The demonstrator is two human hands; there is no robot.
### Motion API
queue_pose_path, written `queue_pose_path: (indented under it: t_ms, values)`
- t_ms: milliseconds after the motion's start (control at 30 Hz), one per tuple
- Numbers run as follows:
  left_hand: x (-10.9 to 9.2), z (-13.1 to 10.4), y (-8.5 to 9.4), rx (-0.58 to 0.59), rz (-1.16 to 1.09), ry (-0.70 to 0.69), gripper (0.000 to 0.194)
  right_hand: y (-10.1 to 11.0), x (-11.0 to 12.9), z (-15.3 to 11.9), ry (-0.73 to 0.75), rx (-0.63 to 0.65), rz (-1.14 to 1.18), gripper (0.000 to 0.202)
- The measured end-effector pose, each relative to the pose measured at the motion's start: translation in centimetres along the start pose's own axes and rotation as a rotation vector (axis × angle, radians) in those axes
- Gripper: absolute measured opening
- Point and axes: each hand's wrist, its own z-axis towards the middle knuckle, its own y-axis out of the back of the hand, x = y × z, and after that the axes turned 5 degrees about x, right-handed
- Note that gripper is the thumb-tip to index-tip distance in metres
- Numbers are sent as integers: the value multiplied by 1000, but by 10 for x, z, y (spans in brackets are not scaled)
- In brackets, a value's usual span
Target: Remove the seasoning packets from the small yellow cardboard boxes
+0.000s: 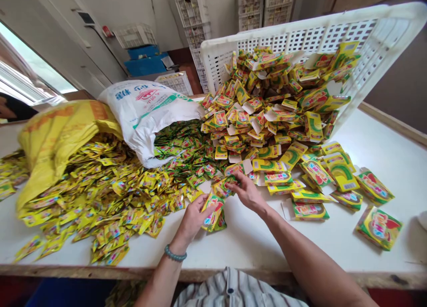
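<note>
My left hand [191, 220], with a beaded bracelet at the wrist, is closed around a small yellow-and-green candy box [213, 205] held tilted above the table. My right hand [248, 192] pinches a small green-and-yellow candy sachet [225, 186] at the upper end of that box. Whether the sachet's edge is inside the box I cannot tell. Another green sachet [220, 221] shows just under the box. Left of my hands spreads a heap of yellow sachets [133, 187]; green sachets [187, 142] lie behind them. Several open-flapped boxes [267, 151] are piled beyond my right hand.
A white plastic basket [383, 40] lies tipped, boxes spilling from it onto the white table [253, 249]. A yellow sack [63, 133] and a white sack [133, 116] lie open at left. A closed-looking box [379, 227] sits at right. Stacked crates [191, 13] stand behind.
</note>
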Motion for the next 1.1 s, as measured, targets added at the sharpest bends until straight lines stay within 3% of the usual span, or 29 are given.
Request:
queue_pose_path:
  t_ms: [200,367,467,667,800,867,933,1000,1100]
  values:
    - [-4,-9,-3,23,-44,53,46,1,5,-6,-63,265,-97,18]
    - [-6,-11,-5,14,14,85,44,10,15,-7,-56,323,-458,5]
    - [-5,-12,-4,-6,27,86,46,16,24,-7,-30,327,-559,9]
    - [-5,-13,-4,84,51,150,44,22,42,-9,-19,506,-612,7]
    - [-5,-14,-4,135,31,161,44,28,42,-9,-71,591,-513,5]
    - [-5,-15,-3,120,1,154,45,28,39,-9,-109,549,-395,9]
    - [-6,-16,-3,72,-41,138,46,24,35,-8,-158,420,-219,16]
    - [-8,-16,-4,32,-77,122,49,16,32,-7,-188,288,-60,24]
    - [-11,-16,-7,-15,-126,83,55,3,27,-8,-193,202,53,32]
